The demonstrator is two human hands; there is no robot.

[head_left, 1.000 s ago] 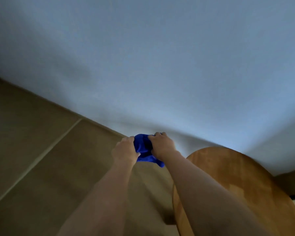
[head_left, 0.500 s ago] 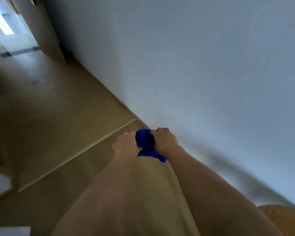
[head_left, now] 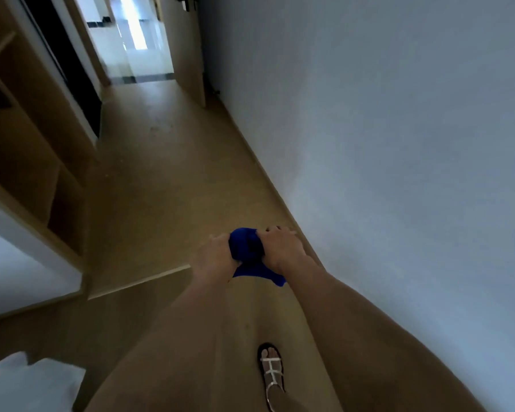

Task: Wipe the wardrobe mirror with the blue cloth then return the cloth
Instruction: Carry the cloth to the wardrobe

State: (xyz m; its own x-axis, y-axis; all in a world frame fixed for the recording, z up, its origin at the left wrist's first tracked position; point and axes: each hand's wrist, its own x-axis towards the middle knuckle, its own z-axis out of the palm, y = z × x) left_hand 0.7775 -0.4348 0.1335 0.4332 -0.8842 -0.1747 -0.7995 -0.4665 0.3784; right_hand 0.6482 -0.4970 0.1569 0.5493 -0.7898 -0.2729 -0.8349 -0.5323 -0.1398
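Observation:
A bunched blue cloth [head_left: 247, 251] is held in front of me at the middle of the view, with a corner hanging down. My left hand [head_left: 213, 258] grips its left side and my right hand [head_left: 281, 246] grips its right side. A wooden wardrobe [head_left: 33, 138] with open shelves stands along the left. Beyond it is a dark panel [head_left: 72, 69]; I cannot tell if that is the mirror.
A white wall [head_left: 399, 144] runs along my right. The tan floor [head_left: 167, 173] leads down a corridor to a bright doorway [head_left: 131, 40] with an open door [head_left: 188, 49]. My sandalled foot [head_left: 271, 373] is below. White bedding [head_left: 27, 385] shows at bottom left.
My view has swung left from the wall and round wooden table to the corridor, wardrobe and doorway. Both hands keep hold of the cloth in front of me.

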